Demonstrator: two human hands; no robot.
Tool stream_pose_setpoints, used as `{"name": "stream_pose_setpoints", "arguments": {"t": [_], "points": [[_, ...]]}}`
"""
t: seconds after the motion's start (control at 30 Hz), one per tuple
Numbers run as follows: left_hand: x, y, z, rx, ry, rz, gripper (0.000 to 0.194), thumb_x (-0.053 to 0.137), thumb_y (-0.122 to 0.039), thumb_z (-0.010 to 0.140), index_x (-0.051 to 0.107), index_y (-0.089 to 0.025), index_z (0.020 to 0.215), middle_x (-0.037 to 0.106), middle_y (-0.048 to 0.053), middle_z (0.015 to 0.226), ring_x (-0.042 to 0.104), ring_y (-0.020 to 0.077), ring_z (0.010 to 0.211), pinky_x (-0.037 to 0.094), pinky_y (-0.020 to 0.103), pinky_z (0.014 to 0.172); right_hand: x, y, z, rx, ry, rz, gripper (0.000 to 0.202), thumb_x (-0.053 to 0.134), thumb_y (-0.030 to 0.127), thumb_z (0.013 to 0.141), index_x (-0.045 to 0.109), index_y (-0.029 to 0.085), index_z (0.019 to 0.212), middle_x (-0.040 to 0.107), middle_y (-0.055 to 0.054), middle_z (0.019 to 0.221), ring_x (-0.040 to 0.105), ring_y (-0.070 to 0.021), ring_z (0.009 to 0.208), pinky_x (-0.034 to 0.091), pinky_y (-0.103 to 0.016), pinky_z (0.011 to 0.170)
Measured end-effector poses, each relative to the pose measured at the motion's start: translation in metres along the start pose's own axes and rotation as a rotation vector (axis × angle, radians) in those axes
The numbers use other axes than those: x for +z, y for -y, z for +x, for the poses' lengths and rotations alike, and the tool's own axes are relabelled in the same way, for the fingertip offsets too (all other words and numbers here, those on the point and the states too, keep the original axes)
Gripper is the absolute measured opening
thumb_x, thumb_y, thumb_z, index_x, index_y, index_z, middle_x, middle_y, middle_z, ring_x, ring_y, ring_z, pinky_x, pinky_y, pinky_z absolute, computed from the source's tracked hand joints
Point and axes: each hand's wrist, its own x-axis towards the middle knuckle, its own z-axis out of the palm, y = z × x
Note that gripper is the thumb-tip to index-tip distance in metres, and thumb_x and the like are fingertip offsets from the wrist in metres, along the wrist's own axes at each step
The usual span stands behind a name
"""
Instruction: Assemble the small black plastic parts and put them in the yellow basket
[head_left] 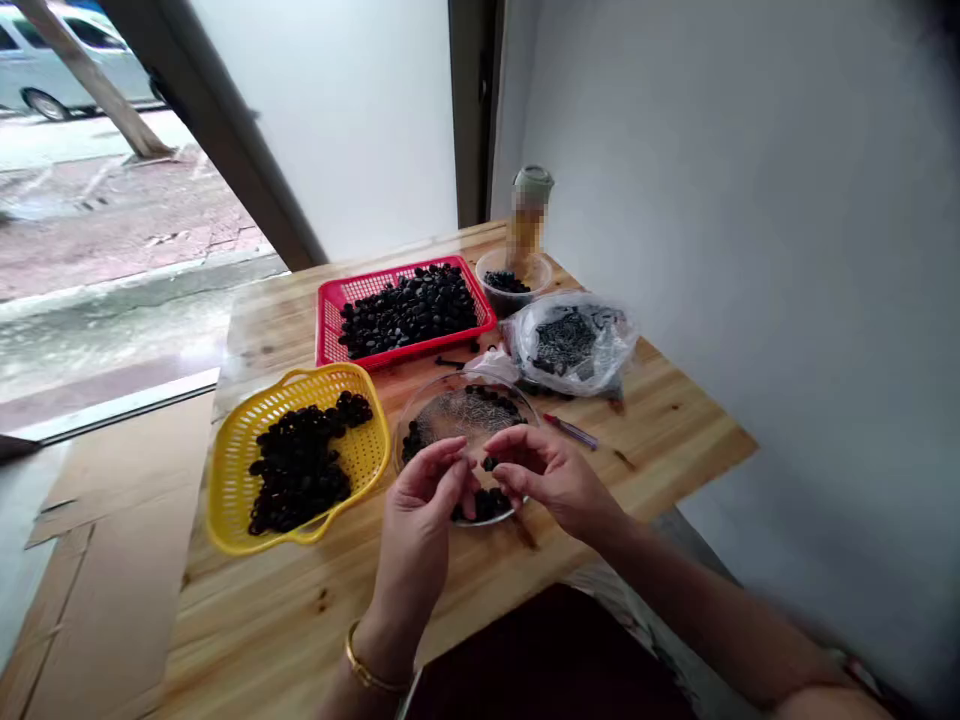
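Observation:
Above a round clear dish point(399, 425) my two hands are close together, fingertips nearly meeting. My right hand point(551, 478) pinches a small round black part point(490, 464) between thumb and fingertips. The thumb and fingers of my left hand point(429, 490) are closed together just left of it; what they hold, if anything, is too small to make out. Inside the dish, small black pieces point(491, 503) lie along the edge, and a patch of fine, glinting bits point(448, 415) lies at its far side. A gold bracelet circles my left wrist.
On the wooden table point(660, 420) stand a yellow basket point(225, 500) of black rings, a red basket point(324, 325) of black discs, a clear plastic bag point(619, 335) of dark pieces, a round tub point(544, 268), a bottle point(533, 185) and a pen point(574, 431). A wall borders the right.

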Motion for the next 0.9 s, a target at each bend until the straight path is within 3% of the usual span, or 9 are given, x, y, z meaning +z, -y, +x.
{"name": "stream_pose_setpoints", "arguments": {"t": [0.3, 0.5, 0.9], "points": [[-0.004, -0.003, 0.001, -0.022, -0.044, -0.050, 0.024, 0.089, -0.036, 0.076, 0.079, -0.017, 0.087, 0.077, 0.005, 0.084, 0.063, 0.0095, 0.060, 0.053, 0.019, 0.055, 0.010, 0.001, -0.001, -0.002, -0.024, -0.080, 0.026, 0.082, 0.032, 0.082, 0.066, 0.020, 0.098, 0.063, 0.003, 0.074, 0.057, -0.0083, 0.059, 0.050, -0.018, 0.053], [-0.004, -0.002, -0.002, 0.008, -0.041, -0.059, 0.021, 0.091, -0.035, 0.074, 0.081, -0.018, 0.083, 0.074, 0.004, 0.103, 0.060, 0.0048, 0.057, 0.051, 0.018, 0.055, 0.018, 0.000, -0.002, -0.069, -0.050, -0.137, 0.024, 0.079, 0.034, 0.085, 0.064, 0.021, 0.098, 0.063, 0.002, 0.076, 0.056, -0.0100, 0.064, 0.048, -0.019, 0.055], [-0.008, 0.003, -0.008, 0.124, -0.018, 0.066, 0.012, 0.083, -0.032, 0.086, 0.080, -0.021, 0.089, 0.072, 0.003, 0.102, 0.059, 0.0056, 0.062, 0.051, 0.019, 0.060, 0.018, -0.008, -0.001, -0.123, -0.027, -0.116, 0.022, 0.081, 0.036, 0.086, 0.072, 0.021, 0.100, 0.065, 0.001, 0.077, 0.057, -0.0102, 0.064, 0.050, -0.018, 0.055]]}}
